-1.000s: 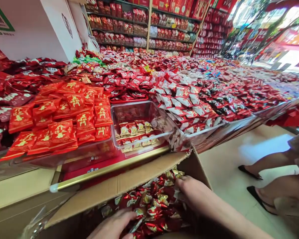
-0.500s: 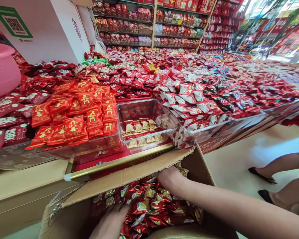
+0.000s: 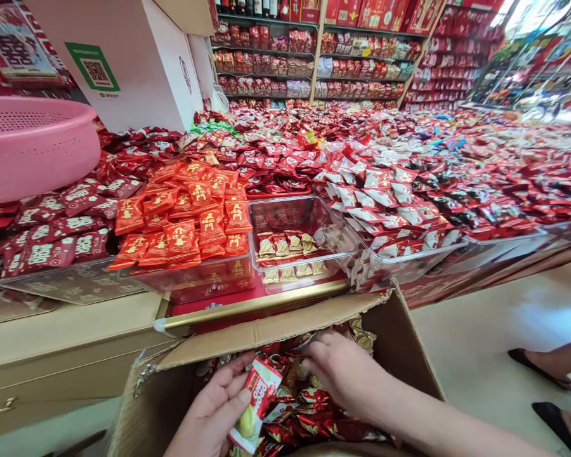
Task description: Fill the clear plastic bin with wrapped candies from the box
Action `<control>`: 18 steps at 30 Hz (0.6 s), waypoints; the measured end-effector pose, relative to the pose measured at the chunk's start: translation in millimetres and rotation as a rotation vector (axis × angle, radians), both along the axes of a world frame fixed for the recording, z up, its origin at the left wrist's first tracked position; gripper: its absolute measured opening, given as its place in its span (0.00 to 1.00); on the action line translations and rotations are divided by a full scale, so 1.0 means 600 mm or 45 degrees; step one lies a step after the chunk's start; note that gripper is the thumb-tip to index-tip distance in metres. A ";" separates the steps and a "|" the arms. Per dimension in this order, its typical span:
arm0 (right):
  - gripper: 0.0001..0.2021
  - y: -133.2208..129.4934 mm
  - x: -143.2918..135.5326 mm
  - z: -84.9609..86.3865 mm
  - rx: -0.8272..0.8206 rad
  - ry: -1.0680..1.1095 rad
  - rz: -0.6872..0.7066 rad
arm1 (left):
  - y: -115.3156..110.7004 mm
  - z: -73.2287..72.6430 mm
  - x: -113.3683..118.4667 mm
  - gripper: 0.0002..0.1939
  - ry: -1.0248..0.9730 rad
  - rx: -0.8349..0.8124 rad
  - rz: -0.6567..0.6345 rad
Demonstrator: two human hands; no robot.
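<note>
bright, even light fills the shop, and the strongest of it comes in from the upper right, where the windows are washed out to near white. the pale floor picks up a soft sheen from that side. shiny candy wrappers and the clear bin throw small glints. inside the cardboard box the light drops and the contents sit in shade. the wide lens bends the shelves and stretches the corners. the far right is smeared, and the edges are soft.
</note>
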State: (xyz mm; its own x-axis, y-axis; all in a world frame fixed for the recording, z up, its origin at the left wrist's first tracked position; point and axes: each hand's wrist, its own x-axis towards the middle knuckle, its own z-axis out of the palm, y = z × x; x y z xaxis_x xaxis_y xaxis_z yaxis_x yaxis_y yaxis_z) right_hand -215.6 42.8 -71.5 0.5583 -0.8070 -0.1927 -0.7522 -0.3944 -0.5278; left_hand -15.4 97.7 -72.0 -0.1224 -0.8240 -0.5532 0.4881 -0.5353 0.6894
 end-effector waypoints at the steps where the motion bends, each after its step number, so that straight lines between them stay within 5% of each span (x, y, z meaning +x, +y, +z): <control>1: 0.11 0.011 0.009 0.003 0.158 -0.205 -0.032 | 0.002 0.002 -0.007 0.23 0.003 -0.016 -0.009; 4: 0.12 0.030 0.034 -0.002 0.705 -0.696 -0.205 | 0.003 -0.003 -0.015 0.26 -0.072 -0.120 -0.082; 6: 0.11 0.029 0.036 -0.011 0.925 -0.783 -0.320 | 0.001 -0.014 -0.005 0.25 -0.153 -0.154 -0.194; 8: 0.08 0.018 0.019 -0.014 0.834 -0.649 -0.328 | -0.004 -0.027 0.021 0.19 -0.502 -0.222 -0.391; 11: 0.06 -0.008 -0.028 -0.009 0.416 -0.219 -0.187 | -0.014 -0.044 0.068 0.17 -1.554 -0.410 -0.771; 12: 0.07 -0.016 -0.044 -0.007 0.326 -0.064 -0.136 | -0.017 -0.048 0.078 0.19 -1.720 -0.414 -0.832; 18: 0.08 -0.029 -0.077 -0.013 0.035 0.483 -0.122 | -0.039 -0.063 0.051 0.19 -1.930 -0.459 -1.011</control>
